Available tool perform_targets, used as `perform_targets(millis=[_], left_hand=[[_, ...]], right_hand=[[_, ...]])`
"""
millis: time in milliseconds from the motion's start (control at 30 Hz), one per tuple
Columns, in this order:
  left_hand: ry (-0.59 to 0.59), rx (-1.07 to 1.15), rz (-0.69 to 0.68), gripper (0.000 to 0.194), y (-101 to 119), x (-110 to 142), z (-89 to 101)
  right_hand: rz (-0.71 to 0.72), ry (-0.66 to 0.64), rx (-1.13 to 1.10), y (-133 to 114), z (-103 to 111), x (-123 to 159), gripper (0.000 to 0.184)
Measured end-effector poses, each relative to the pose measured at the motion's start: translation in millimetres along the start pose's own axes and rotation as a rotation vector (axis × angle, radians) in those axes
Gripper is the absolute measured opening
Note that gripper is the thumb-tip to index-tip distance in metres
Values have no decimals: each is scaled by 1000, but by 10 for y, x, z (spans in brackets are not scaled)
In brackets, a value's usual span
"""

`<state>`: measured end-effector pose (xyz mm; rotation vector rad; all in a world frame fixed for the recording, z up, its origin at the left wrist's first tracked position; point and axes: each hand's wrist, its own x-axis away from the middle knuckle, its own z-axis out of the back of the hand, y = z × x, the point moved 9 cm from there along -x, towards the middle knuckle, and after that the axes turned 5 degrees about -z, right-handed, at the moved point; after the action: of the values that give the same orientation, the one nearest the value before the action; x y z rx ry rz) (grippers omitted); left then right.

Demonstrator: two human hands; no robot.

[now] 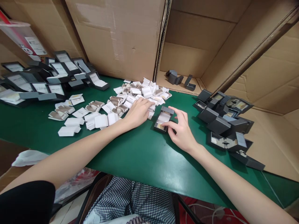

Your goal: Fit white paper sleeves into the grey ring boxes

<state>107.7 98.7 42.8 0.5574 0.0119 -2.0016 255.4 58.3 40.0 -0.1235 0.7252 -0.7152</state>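
My right hand (181, 130) grips a small dark grey hinged box (161, 119) that stands open on the green table. Its index finger lies along the box's far end, and the thumb reaches into the lower part near a yellowish piece. At the right edge of a heap of white folded card inserts (108, 107), my left hand (139, 112) has its fingers and thumb closed about a white insert (151, 108), mostly hidden by the fingers. A small gap separates my left hand from the box.
Several open dark boxes with white linings (60, 71) are piled at the left, beside a plastic cup (23, 37). More dark boxes (219, 121) crowd the right. Behind stand cardboard cartons (121, 37); an open carton (193, 53) holds a few dark boxes (174, 77).
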Motion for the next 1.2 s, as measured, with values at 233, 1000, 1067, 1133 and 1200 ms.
perform_targets(millis=[233,1000,1067,1133,1200], left_hand=[[113,1,-44,32,4,5,112],[370,84,-688,22,883,254,412],[404,60,-710,18,916,268,436],[415,53,-715,16,931,273,443],[413,62,-717,15,934,278,440]], right_hand=[[13,2,-19,-13,9,-4,32],[124,343,-322,-47,365,24,57],[135,338,-335,-41,357,28,63],[132,329,-316,-41,354,30,66],[124,319,-289,-49,353,29,68]])
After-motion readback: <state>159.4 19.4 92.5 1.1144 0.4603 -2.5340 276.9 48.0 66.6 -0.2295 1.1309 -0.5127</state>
